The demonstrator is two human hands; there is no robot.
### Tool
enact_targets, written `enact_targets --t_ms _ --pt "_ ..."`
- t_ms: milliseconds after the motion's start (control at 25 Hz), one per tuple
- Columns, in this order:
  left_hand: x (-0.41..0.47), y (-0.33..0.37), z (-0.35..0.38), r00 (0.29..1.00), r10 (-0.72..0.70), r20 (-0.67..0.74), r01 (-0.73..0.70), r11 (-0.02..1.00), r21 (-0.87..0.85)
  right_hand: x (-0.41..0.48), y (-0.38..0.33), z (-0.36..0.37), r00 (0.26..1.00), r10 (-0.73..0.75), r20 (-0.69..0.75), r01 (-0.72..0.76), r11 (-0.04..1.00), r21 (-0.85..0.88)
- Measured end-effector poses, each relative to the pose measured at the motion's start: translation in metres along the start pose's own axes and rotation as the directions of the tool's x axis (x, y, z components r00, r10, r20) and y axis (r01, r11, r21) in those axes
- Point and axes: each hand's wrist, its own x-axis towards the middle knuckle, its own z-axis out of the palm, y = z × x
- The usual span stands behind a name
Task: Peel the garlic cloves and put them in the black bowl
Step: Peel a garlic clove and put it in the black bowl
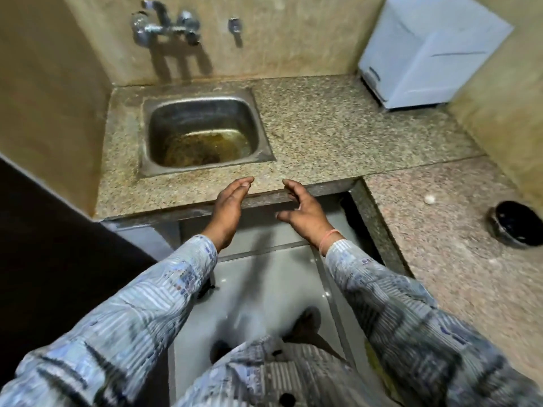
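A steel sink (202, 113) is set into the speckled worktop (323, 127), just ahead of the left grip (232, 207). Its bottom is stained brown. Farther ahead, a chrome tap (164, 27) sits on the tan wall (279, 54) above the sink. A small chrome valve (236, 26) is mounted apart from it, more in line with the left grip. Ahead and well to the right of the right grip (302, 210), a white box (426, 51) stands in the worktop's far corner against the wall. The worktop turns there and runs on along the right of that grip. A dark panel (44, 259) is to the left of the left grip. Below both grips lies a pale grey floor (264, 283).
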Motion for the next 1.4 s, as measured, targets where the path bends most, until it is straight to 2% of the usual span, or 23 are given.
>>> enact_targets --t_ms 240,400,600,680,800,1000,1120,1240,1400 --pt "0.055 0.011 0.158 0.959 0.034 0.28 -0.051 0.997 0.055 -0.013 0.045 -0.139 0.971 0.065 -0.229 -0.055 0.997 0.049" --pt "0.079 0.007 0.265 0.921 -0.027 0.388 -0.008 0.996 0.088 -0.025 0.08 -0.225 0.929 0.106 -0.354 -0.083 0.993 0.079" --pt "0.1 -0.01 0.391 0.833 -0.076 0.548 -0.02 0.986 0.167 -0.045 0.138 -0.311 0.831 0.216 -0.513 -0.193 0.976 0.098" --pt "0.099 -0.015 0.428 0.794 -0.129 0.594 0.016 0.981 0.191 -0.051 0.16 -0.336 0.782 0.257 -0.568 -0.238 0.965 0.109" --pt "0.106 -0.03 0.469 0.733 -0.186 0.654 0.032 0.97 0.241 -0.055 0.186 -0.368 0.665 0.326 -0.672 -0.354 0.93 0.1" --pt "0.156 -0.048 0.517 0.654 -0.178 0.736 -0.131 0.931 0.341 -0.04 0.228 -0.413 0.405 0.491 -0.771 -0.592 0.784 0.188" --pt "0.198 -0.058 0.535 0.637 -0.25 0.729 -0.109 0.907 0.407 -0.026 0.251 -0.426 0.359 0.532 -0.767 -0.716 0.684 0.139" --pt "0.239 -0.065 0.552 0.616 -0.308 0.725 -0.165 0.849 0.502 -0.008 0.264 -0.426 0.329 0.511 -0.794 -0.827 0.562 0.02" --pt "0.27 -0.069 0.567 0.64 -0.312 0.702 -0.193 0.819 0.54 0.007 0.265 -0.429 0.266 0.496 -0.827 -0.827 0.558 0.068"
